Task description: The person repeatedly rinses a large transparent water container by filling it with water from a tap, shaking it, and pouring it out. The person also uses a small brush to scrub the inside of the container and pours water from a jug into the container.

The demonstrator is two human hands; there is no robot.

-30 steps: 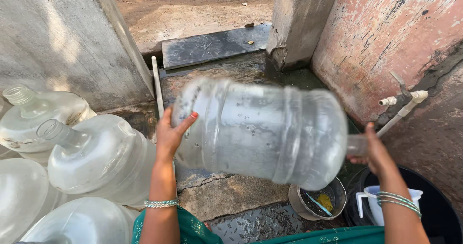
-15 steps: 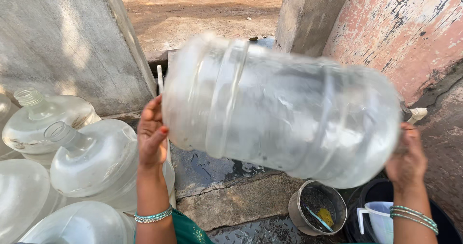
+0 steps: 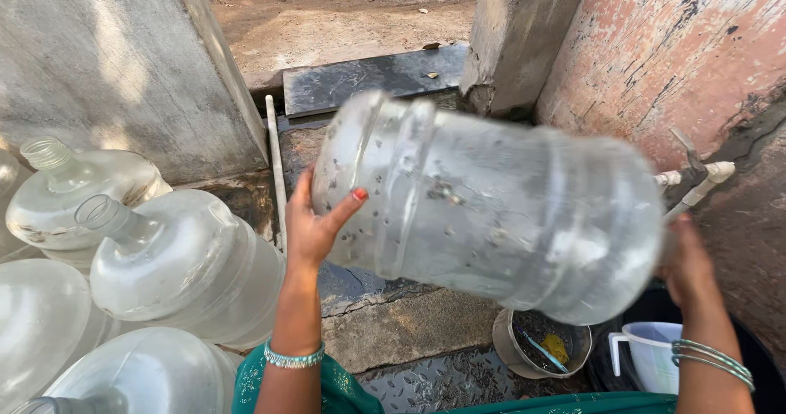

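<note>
Holding a big clear water jug [image 3: 491, 209] on its side above the wet stone floor [image 3: 409, 324], the person is gripping it from both ends. The left hand [image 3: 315, 226] is pressing flat against the jug's base end, fingers spread wide on the plastic. The right hand [image 3: 688, 262] is sitting at the neck end, but the jug's shoulder is covering its fingers and the neck itself, so how that hand is closing cannot be made out. Motion blur is smearing the jug's right half, and dark specks are showing on its wall.

Lying at the left is a cluster of empty jugs [image 3: 180, 258]; several are being cut off by the frame edge. A white pipe with a tap [image 3: 696, 180] is sticking out from the pink wall just behind the jug's right end, partly hidden by it. Below the jug, a small round bowl [image 3: 540, 348] with something yellow inside is sitting beside a pale plastic mug [image 3: 651, 352], which the right forearm is partly covering. A thin white pipe [image 3: 277, 168] is running along the floor near the left hand.
</note>
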